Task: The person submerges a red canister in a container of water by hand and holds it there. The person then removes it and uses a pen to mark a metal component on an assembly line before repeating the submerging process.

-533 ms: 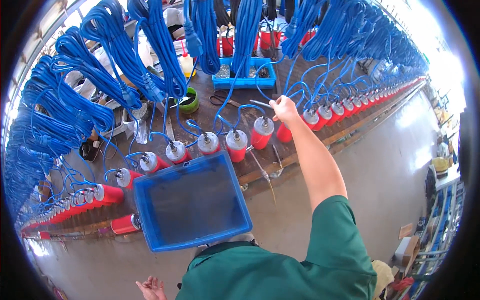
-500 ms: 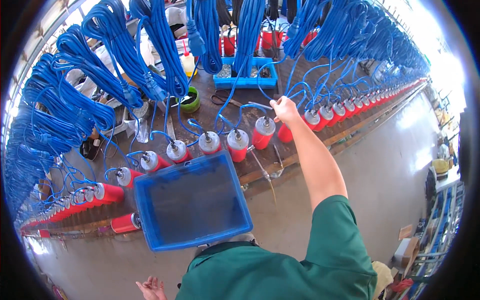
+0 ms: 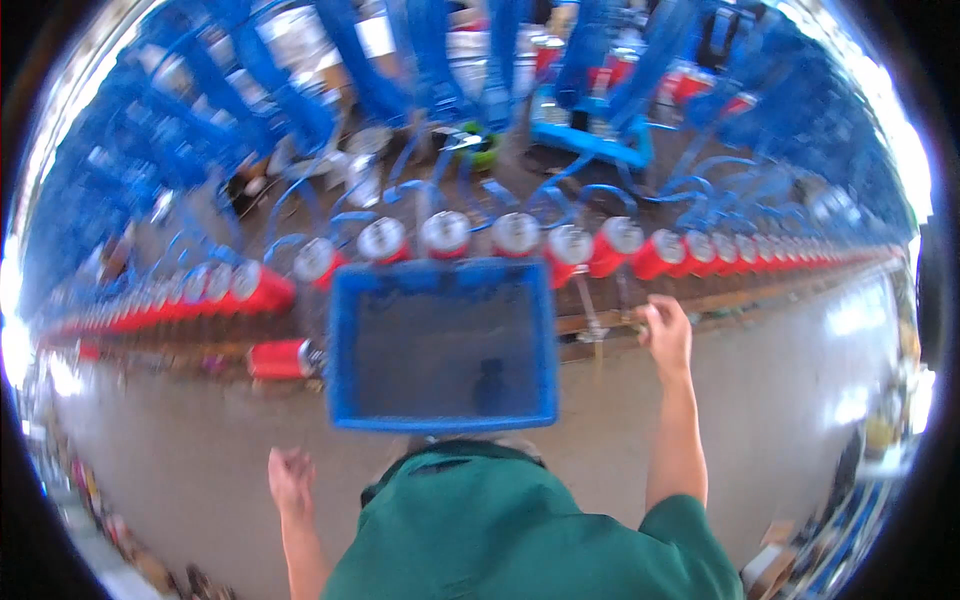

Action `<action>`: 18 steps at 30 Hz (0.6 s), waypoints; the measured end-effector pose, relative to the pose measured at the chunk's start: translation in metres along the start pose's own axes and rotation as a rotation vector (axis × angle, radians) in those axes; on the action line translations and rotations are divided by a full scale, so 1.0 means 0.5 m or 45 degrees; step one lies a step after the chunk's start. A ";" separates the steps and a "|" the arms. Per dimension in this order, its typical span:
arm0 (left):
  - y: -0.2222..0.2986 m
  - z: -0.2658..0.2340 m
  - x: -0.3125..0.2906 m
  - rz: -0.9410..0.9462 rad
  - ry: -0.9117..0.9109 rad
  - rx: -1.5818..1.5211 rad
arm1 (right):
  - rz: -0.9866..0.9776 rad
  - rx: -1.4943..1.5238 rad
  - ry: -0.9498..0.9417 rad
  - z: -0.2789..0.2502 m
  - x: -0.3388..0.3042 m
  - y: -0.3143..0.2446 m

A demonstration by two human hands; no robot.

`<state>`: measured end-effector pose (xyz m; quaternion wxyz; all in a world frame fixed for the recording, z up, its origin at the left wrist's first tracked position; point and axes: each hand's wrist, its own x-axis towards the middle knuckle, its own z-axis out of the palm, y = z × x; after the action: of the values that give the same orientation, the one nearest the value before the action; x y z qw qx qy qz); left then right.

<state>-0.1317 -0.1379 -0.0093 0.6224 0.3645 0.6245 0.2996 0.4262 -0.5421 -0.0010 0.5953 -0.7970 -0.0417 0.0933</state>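
- Workshop floor [image 3: 600,450], grey-brown and smooth, spread below a long bench.
- Green shirt [image 3: 480,530], short-sleeved, lower centre.
- Left hand [image 3: 291,480], low over the floor, well apart from the bench; fingers loosely parted and half curled, with a slight blur.
- Blue tray [image 3: 440,420], rectangular, dark-bottomed, between shirt and bench, far rim close to the cylinders; apart from both hands.
- Right hand [image 3: 668,328], near the bench edge, right of the tray; fingers bent in narrowly toward the thumb, any held object impossible to tell.
- Red cylinder [image 3: 278,360], lying on its side just left of the tray.
- Slender rod [image 3: 587,300], at the bench edge, between tray and right hand.
- Row of red cylinders [image 3: 618,248], grey-topped, along the bench, beyond the right hand.
- Bench [image 3: 465,200], dark brown, strewn with thin blue cables.
- Green bowl [image 3: 484,157], behind the row.
- Bright-blue bin [image 3: 590,145], right of the bowl.
- Blue cable bundles [image 3: 370,70], hanging across the top, blurred.
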 end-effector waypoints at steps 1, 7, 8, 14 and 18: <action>0.027 0.021 0.002 0.059 -0.056 0.053 | 0.049 0.019 0.012 0.001 -0.034 0.056; 0.078 0.087 0.113 0.456 -0.296 0.324 | 0.409 0.044 0.055 0.086 -0.259 0.182; 0.070 0.095 0.157 0.617 -0.350 0.367 | 0.391 0.041 0.031 0.099 -0.282 0.179; 0.169 0.274 0.224 0.858 -0.535 0.623 | 0.440 -0.103 -0.057 0.098 -0.378 0.151; 0.134 0.316 0.222 0.819 -0.701 0.613 | 0.334 -0.229 0.063 0.110 -0.402 0.084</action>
<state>0.0359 -0.0214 -0.0229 0.5382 0.7384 0.3439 0.2165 0.2165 -0.5380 -0.0366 0.5051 -0.8477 0.0692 0.1466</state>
